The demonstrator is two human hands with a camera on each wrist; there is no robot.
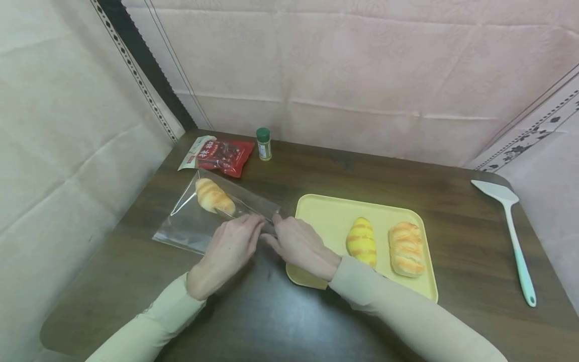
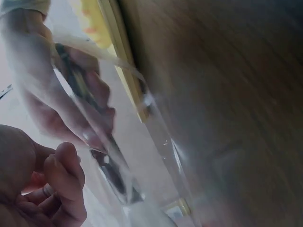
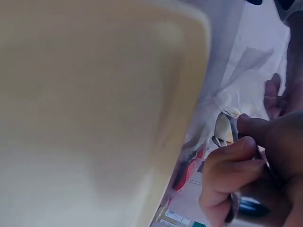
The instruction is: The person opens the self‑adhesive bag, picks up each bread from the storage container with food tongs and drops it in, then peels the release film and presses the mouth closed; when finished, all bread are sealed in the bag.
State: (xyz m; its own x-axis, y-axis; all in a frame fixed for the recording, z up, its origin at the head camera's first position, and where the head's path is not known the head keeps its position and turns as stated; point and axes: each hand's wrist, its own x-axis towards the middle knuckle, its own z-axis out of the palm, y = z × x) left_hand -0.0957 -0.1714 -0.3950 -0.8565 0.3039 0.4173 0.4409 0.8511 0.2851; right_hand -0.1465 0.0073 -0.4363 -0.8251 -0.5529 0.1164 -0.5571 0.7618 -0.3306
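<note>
A clear plastic bag [image 1: 183, 234] lies on the table at left, with a striped bread roll [image 1: 212, 195] inside it. My right hand [image 1: 300, 244] grips metal tongs [image 2: 111, 172] at the bag's mouth; their tips reach in beside the roll. In the right wrist view, curled fingers [image 3: 229, 172] wrap the shiny metal. Close by, my left hand [image 1: 232, 246] pinches the bag near its opening; the exact contact is partly hidden. Under the right forearm is a yellow tray [image 1: 323, 211] holding a yellow striped roll [image 1: 362, 240] and a rectangular bread [image 1: 405, 250].
Behind the bag lie a red snack packet [image 1: 226, 155] and a small green-capped bottle [image 1: 264, 145]. A spatula with a pale green handle [image 1: 520, 256] rests at the table's right side. Cloth hangs along the back and sides.
</note>
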